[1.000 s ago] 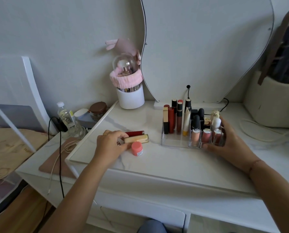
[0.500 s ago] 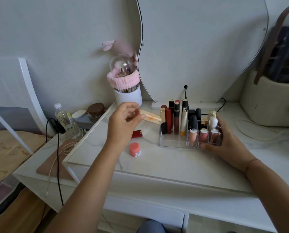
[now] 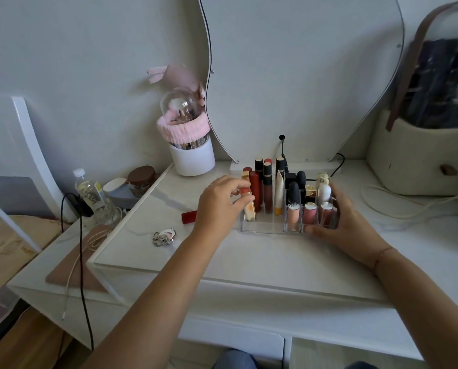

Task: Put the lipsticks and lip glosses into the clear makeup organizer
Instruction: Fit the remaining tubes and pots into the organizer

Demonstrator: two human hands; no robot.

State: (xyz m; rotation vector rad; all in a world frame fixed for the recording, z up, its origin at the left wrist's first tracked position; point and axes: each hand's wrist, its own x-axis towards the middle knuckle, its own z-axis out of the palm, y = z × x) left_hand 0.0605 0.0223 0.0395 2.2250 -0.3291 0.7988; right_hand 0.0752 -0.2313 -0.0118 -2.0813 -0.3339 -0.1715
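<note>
Clear plastic organizer [image 3: 265, 228] is sitting near the vanity top's [image 3: 249, 259] back edge. We are gripping a peach lip gloss [image 3: 249, 209] with our left hand [image 3: 220, 206], while our right hand [image 3: 347, 222] is clasping the organizer's right end.

1. I see the organizer [image 3: 265, 228] as clear, glossy hard plastic.
2. The tabletop [image 3: 249, 251] looks like smooth white marble-patterned stone or laminate with a soft sheen.
3. The red lipstick [image 3: 188, 217] lying on it has a glossy case.
4. The headband [image 3: 181, 131] is fluffy pink cloth over a clear shiny dome [image 3: 181, 106].
5. The keyring [image 3: 164, 235] glints like polished metal.
</note>
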